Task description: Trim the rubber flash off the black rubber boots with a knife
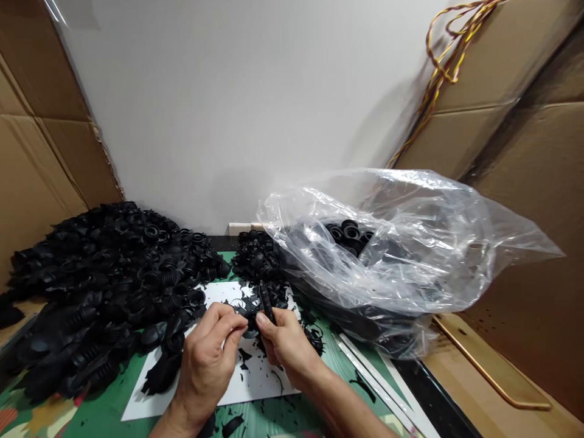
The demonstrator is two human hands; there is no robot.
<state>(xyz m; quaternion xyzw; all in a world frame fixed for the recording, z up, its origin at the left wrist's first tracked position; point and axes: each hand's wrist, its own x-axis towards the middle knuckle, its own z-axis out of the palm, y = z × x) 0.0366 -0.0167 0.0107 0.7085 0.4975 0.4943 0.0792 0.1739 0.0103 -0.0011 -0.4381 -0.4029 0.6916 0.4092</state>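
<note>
My left hand (207, 356) is closed, its thumb and fingers pinching the edge of a black rubber part (250, 311). My right hand (292, 348) is closed around a slim black stick-like tool (266, 300), which points up and away; its exact kind I cannot make out. The right fingers also meet the part, and the two hands nearly touch. Fingers hide much of the part. Below lies a white sheet (262, 383) strewn with black scraps. To the left rises a large heap of black ribbed rubber parts (118, 267) with ragged flaps.
A clear plastic bag (424, 274) on the right holds black rubber rings (350, 231). Black trimmings (258, 258) are heaped beyond the sheet. White strips (374, 380) and a gold phone (493, 365) lie right. Cardboard (45, 121) flanks the green tabletop (109, 401); twisted wires (438, 73) hang above.
</note>
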